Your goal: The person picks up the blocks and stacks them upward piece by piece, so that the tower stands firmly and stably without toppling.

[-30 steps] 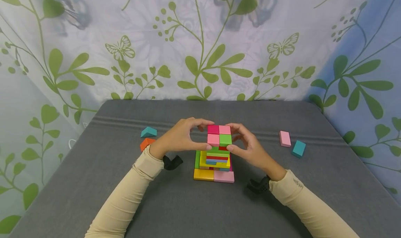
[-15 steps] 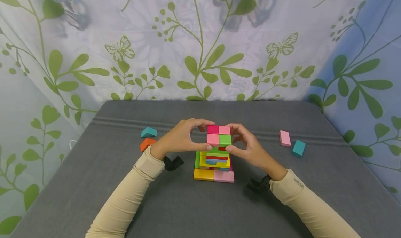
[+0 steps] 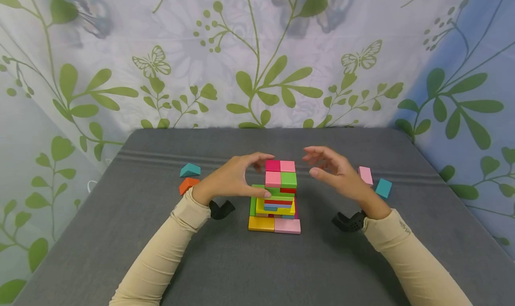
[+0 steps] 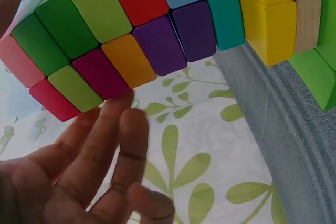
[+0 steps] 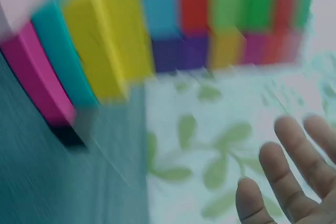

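A tower of colourful toy blocks stands at the middle of the table, wider at its base, with pink, magenta and green blocks on top. My left hand holds the tower's upper left side, thumb at the front and fingers behind. In the left wrist view a fingertip of this hand meets the lower edge of the block rows. To the right of the tower, my right hand is in the air with nothing in it. Its spread fingers are apart from the blurred tower in the right wrist view.
On the left lie a teal triangular block and an orange block. A pink block and a teal block lie on the right, close to my right forearm. A leaf-patterned curtain hangs behind the grey table.
My right hand has let go of the tower's top and moved right, away from it. The left hand keeps its place at the tower, which stands as before.
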The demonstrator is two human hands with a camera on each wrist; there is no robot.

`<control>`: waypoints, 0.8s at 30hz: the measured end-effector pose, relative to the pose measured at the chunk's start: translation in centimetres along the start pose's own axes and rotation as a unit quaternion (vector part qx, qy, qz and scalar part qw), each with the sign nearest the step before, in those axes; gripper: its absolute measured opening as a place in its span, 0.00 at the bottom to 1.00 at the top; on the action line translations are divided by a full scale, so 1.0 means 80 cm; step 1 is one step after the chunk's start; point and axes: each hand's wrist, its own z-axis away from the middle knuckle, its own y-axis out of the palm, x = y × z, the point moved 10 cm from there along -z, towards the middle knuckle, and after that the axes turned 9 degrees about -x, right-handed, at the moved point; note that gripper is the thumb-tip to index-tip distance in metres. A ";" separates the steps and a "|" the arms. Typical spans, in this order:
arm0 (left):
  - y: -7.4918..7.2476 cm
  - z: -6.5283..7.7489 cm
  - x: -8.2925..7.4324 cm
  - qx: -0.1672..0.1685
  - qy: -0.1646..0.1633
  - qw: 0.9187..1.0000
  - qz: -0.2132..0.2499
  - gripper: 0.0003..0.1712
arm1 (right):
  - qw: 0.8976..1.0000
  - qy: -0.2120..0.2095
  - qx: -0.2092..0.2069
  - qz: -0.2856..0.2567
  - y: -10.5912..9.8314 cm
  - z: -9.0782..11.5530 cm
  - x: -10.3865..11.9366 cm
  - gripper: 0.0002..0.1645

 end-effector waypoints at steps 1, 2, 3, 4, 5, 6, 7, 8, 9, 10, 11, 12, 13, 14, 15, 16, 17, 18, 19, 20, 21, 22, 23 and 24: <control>0.002 0.000 0.001 0.008 -0.004 1.000 0.002 0.49 | 1.000 -0.003 -0.008 0.013 -0.012 -0.001 -0.001 0.25; 0.004 0.000 0.003 0.015 -0.008 1.000 0.003 0.49 | 0.999 -0.003 -0.016 0.029 -0.025 -0.002 -0.002 0.23; 0.006 0.000 0.004 0.022 -0.009 1.000 0.007 0.49 | 0.999 -0.001 -0.023 0.045 -0.038 -0.003 -0.005 0.22; 0.008 0.000 0.005 0.028 -0.009 1.000 0.009 0.48 | 0.998 -0.002 -0.029 0.060 -0.050 -0.003 -0.008 0.21; 0.009 0.000 0.005 0.032 -0.006 0.999 0.012 0.48 | 0.997 0.003 -0.034 0.076 -0.063 -0.003 -0.014 0.19; 0.011 -0.001 0.006 0.036 -0.003 0.999 0.015 0.47 | 0.995 0.010 -0.039 0.092 -0.076 -0.001 -0.020 0.18; 0.012 -0.001 0.006 0.038 -0.001 0.999 0.015 0.47 | 0.993 0.020 -0.043 0.111 -0.089 0.000 -0.029 0.16; 0.013 -0.001 0.007 0.041 0.001 0.999 0.016 0.46 | 0.989 0.032 -0.045 0.134 -0.101 0.003 -0.038 0.15; 0.014 -0.001 0.008 0.042 0.002 0.999 0.018 0.45 | 0.985 0.045 -0.047 0.159 -0.113 0.006 -0.048 0.13; 0.014 -0.001 0.009 0.043 0.003 0.999 0.018 0.44 | 0.980 0.061 -0.046 0.185 -0.124 0.009 -0.059 0.13; 0.015 -0.001 0.010 0.043 0.003 0.999 0.019 0.44 | 0.974 0.078 -0.043 0.211 -0.134 0.013 -0.071 0.12; 0.015 -0.001 0.010 0.043 0.003 0.999 0.019 0.43 | 0.966 0.098 -0.038 0.236 -0.143 0.018 -0.083 0.12; 0.016 -0.002 0.011 0.043 0.004 0.999 0.019 0.43 | 0.958 0.114 -0.031 0.260 -0.152 0.022 -0.096 0.13; 0.016 -0.002 0.011 0.042 0.004 0.999 0.018 0.42 | 0.952 0.134 -0.022 0.275 -0.159 0.027 -0.107 0.14; 0.016 -0.002 0.012 0.041 0.005 0.999 0.017 0.41 | 0.945 0.155 -0.014 0.288 -0.165 0.033 -0.120 0.15; 0.016 -0.002 0.012 0.041 0.006 0.999 0.016 0.41 | 0.939 0.174 -0.004 0.296 -0.170 0.038 -0.132 0.16; 0.016 -0.002 0.012 0.040 0.008 0.999 0.015 0.40 | 0.934 0.188 0.005 0.304 -0.174 0.043 -0.143 0.17; 0.016 -0.002 0.011 0.039 0.009 0.999 0.015 0.40 | 0.929 0.200 0.013 0.311 -0.177 0.048 -0.152 0.19; 0.016 -0.002 0.011 0.039 0.009 0.999 0.015 0.39 | 0.926 0.206 0.021 0.315 -0.179 0.052 -0.159 0.21; 0.016 -0.002 0.010 0.039 0.010 0.999 0.016 0.39 | 0.924 0.210 0.029 0.319 -0.181 0.056 -0.166 0.23; 0.016 -0.002 0.010 0.038 0.010 0.999 0.017 0.39 | 0.922 0.208 0.039 0.325 -0.181 0.058 -0.172 0.24; 0.016 -0.002 0.009 0.038 0.010 0.999 0.018 0.39 | 0.921 0.201 0.048 0.330 -0.180 0.060 -0.175 0.25; 0.016 -0.002 0.009 0.038 0.010 0.999 0.019 0.39 | 0.921 0.194 0.055 0.334 -0.179 0.060 -0.178 0.26; 0.016 -0.002 0.008 0.038 0.009 0.999 0.019 0.39 | 0.921 0.187 0.061 0.337 -0.178 0.061 -0.180 0.26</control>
